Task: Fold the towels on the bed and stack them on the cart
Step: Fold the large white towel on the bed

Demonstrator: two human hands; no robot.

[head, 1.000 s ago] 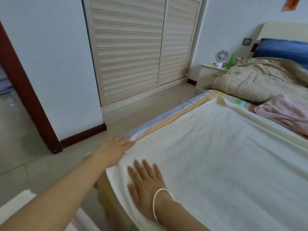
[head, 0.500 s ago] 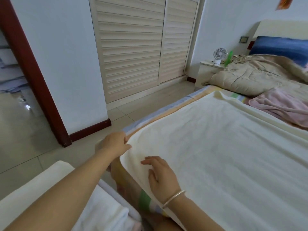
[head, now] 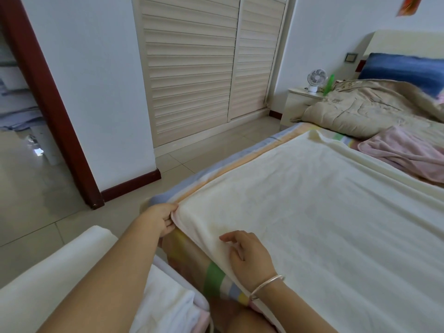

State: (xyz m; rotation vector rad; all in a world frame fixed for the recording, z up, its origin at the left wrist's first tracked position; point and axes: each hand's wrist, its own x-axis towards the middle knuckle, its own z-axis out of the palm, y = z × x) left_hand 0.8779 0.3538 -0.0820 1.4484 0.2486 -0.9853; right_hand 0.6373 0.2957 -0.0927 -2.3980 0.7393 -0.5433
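Across the bed lies the cream towel, its near-left corner pinched in my left hand, my right hand curled over the near edge, grip unclear; I should take both corners evenly and lift together for a square fold.

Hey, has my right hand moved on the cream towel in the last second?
Yes. The right hand slid rightward along the cream towel's near edge, away from the bed's left corner.
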